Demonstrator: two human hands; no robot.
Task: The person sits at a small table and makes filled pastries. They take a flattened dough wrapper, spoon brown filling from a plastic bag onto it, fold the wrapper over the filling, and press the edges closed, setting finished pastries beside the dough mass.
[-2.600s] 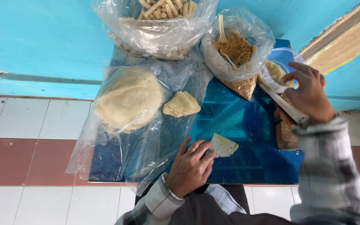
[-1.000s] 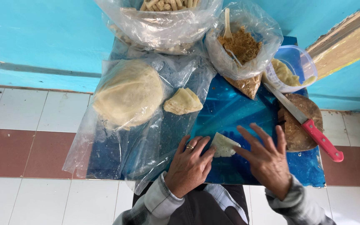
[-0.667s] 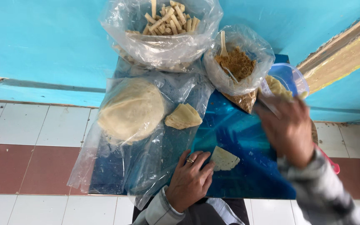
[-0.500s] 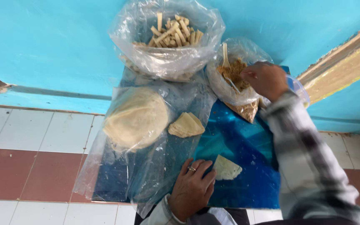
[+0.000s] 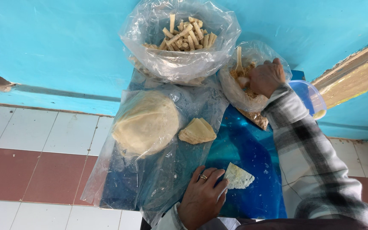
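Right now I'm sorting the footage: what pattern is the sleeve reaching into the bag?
Grey-and-white plaid sleeve, head view.

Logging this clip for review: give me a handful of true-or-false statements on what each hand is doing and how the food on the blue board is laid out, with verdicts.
1. The left hand presses on a small wrapper piece on the blue board. True.
2. The right hand grips a knife. False: it reaches into the bag of crumbly brown filling, by a pale spoon.
3. The top bag of rolled sticks lies open. True.
4. The round dough stack lies bare on the tiles. False: it sits inside clear plastic.
5. A folded wrapper pile lies right of that stack. True.
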